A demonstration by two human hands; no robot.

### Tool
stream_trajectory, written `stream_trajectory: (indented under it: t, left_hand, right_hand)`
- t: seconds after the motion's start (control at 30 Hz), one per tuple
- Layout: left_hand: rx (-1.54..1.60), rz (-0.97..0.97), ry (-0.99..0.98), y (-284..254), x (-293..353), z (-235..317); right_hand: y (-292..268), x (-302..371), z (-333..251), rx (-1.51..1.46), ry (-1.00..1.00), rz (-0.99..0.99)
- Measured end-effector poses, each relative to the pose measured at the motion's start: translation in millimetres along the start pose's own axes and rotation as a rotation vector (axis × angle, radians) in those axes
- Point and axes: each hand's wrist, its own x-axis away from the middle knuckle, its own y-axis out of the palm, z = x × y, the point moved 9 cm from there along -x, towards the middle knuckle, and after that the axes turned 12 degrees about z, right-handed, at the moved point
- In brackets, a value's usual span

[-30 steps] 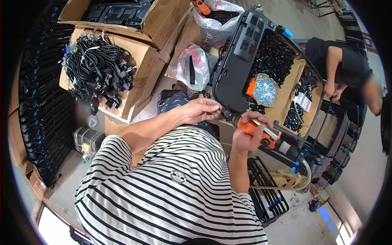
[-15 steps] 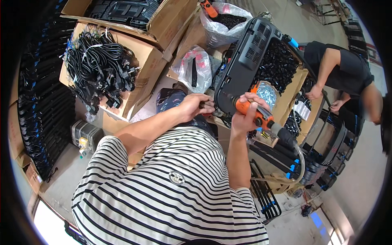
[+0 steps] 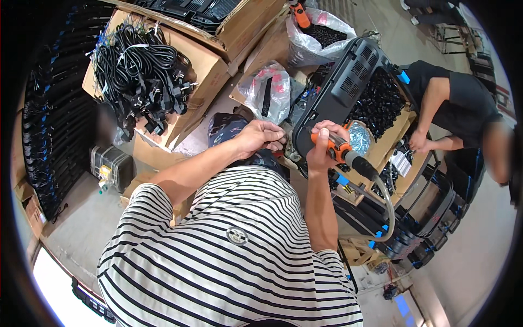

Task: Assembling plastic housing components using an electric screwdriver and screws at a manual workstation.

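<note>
My right hand is wrapped round an orange air screwdriver, whose clear hose curves down behind it. The tool lies over the near end of a long black plastic housing with vent slots; its tip is hidden. Just left of that end, my left hand is closed with thumb and fingertips pinched together. Anything between those fingertips is too small to make out. Beyond the left hand stands a clear plastic bag with dark contents.
Bundled black power cables lie on a carton at left. Black parts and a bag of silvery screws are right of the housing. A co-worker handles parts at the bench's right side. A black case stands on the floor.
The view has shifted, so most things sit lower and further right. The screwdriver has turned slightly in my right hand's grip. My left hand's fingers have drawn into a pinch, slightly away from the housing.
</note>
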Motion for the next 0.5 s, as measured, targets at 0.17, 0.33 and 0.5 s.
stream_trajectory:
  t: [0.17, 0.33, 0.5]
  left_hand:
    - [0.082, -0.033, 0.021, 2, -9, 1]
    - [0.082, -0.008, 0.025, 2, -8, 5]
    - [0.083, -0.018, 0.003, 2, -10, 3]
  right_hand:
    - [-1, 2, 4, 0.02, 0.003, 0.002]
    - [0, 4, 9, 0.027, 0.026, -0.007]
    - [2, 0, 8, 0.036, -0.008, -0.019]
